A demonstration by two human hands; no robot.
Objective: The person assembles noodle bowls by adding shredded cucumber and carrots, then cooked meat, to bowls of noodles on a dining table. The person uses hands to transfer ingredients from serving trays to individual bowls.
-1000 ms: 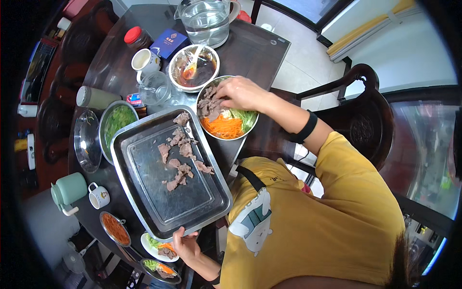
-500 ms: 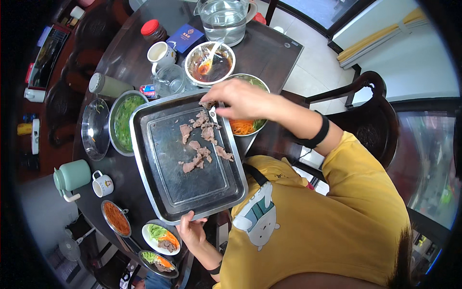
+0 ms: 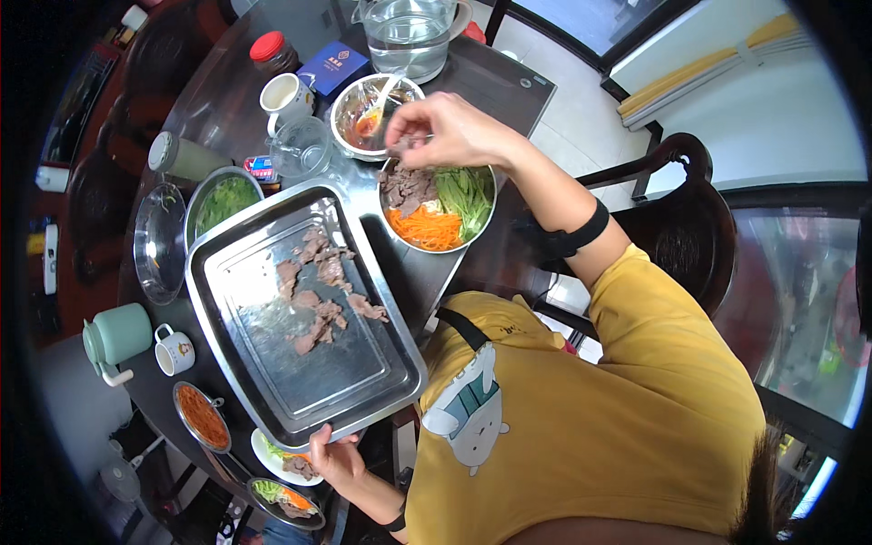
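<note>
My left hand grips the near edge of a rectangular metal tray, which tilts a little. Scattered pieces of cooked sliced meat lie on it. Fingers pinched, my right hand holds a bit of meat above a round metal bowl. Inside that bowl are a heap of brown meat slices, orange carrot shreds and green shreds, each in its own section. The tray is beside the bowl, overlapping the edge of a bowl of leafy greens.
On the dark table stand a water pitcher, a bowl of dark sauce with a spoon, a glass jug, mugs and a green jug. Plates of food sit near my left hand. A wooden chair is close by.
My right hand has gone from the tray to over the bowl with some meat. The tray has shifted left and down, uncovering the bowl's meat and shreds.
</note>
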